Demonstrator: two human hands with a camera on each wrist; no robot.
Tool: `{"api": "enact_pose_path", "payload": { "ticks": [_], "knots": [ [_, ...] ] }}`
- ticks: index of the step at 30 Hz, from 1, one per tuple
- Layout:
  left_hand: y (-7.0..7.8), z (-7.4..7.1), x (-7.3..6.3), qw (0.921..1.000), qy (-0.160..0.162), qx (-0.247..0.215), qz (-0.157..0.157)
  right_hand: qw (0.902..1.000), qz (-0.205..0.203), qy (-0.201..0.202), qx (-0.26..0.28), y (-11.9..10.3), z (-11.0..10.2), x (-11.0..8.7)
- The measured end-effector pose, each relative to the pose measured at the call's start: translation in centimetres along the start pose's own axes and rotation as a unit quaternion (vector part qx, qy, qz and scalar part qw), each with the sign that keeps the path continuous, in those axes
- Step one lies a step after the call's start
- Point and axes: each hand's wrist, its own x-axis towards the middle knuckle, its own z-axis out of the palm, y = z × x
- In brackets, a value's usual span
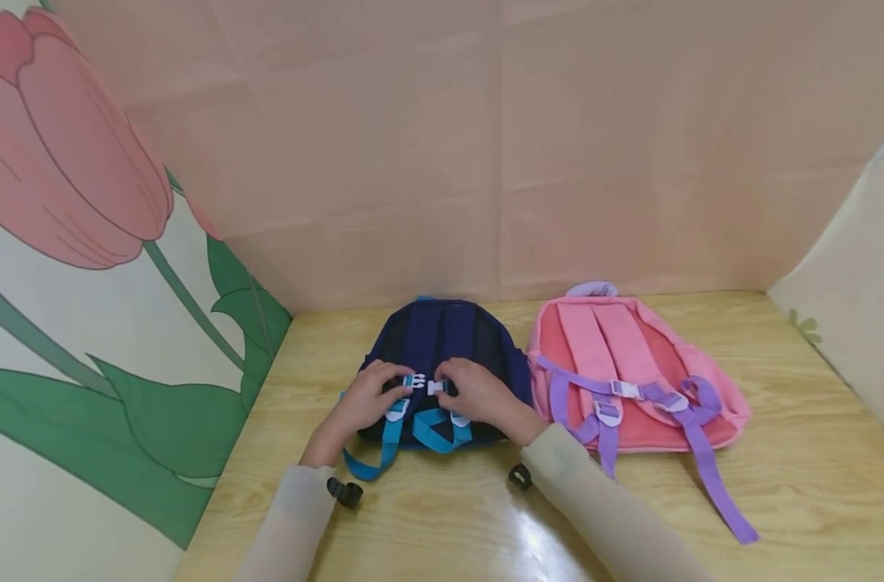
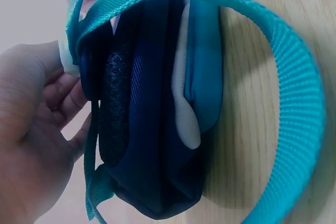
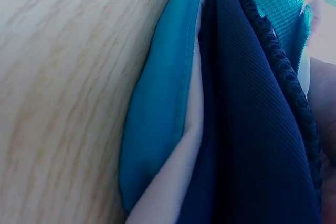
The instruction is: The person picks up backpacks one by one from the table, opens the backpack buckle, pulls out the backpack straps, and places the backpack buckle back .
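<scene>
A navy backpack [image 1: 442,323] lies with its shoulder-strap side up in the head view. Above it, my left hand [image 1: 369,394] pinches the white pronged half [image 1: 416,380] of a side-release buckle, prongs toward the right. Facing it across a small gap, the white socket half [image 1: 434,387] sits between the thumb and fingers of my right hand [image 1: 480,393]. Teal webbing straps [image 1: 392,449] hang from white adjusters below both hands. In the left wrist view a teal strap loop [image 2: 296,93] arches past the pack's side. The right wrist view shows mostly the pack's side panel [image 3: 257,108].
Right beside the navy pack lies a pink backpack [image 1: 656,339], its purple chest strap joined by a white buckle [image 1: 627,390]. A loose purple strap [image 1: 725,505] trails toward the front of the wooden table [image 1: 442,525]. A pinkish backdrop [image 1: 500,162] stands behind.
</scene>
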Motion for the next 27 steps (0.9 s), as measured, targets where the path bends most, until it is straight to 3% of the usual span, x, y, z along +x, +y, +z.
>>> {"api": "enact_pose_path", "payload": {
  "ticks": [22, 27],
  "knots": [
    [0.04, -0.04, 0.21, 0.9995, 0.007, 0.005, 0.030, 0.9976, -0.040, 0.047, 0.033, -0.08, -0.52, -0.32],
    [0.08, -0.04, 0.15, 0.9997, 0.008, 0.007, 0.024, 0.9973, -0.042, 0.046, 0.039, -0.41, -0.29, -0.15]
  ]
}}
